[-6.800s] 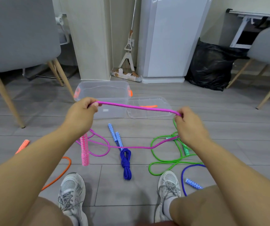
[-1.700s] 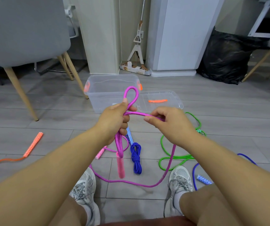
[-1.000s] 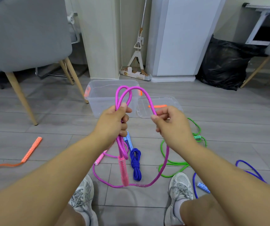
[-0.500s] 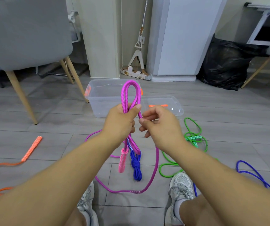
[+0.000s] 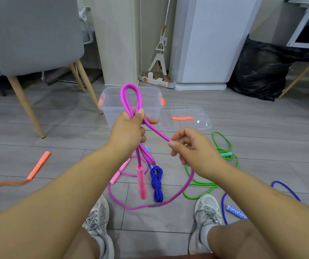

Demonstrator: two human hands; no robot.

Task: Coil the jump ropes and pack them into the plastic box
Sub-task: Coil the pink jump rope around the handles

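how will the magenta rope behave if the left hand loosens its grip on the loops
Probably floppy: the magenta rope sags in curves between the right hand and the floor. The loops above the left hand would likely spring open and slide out. Its pink handle hangs straight down, so that end may drag the rest down.

the magenta rope [image 5: 130,98] had a pink handle [image 5: 141,184]. others were a dark blue rope [image 5: 156,182], a green rope [image 5: 200,183] and an orange rope [image 5: 6,183]. the plastic box [image 5: 112,113] was clear with orange latches [image 5: 162,101].
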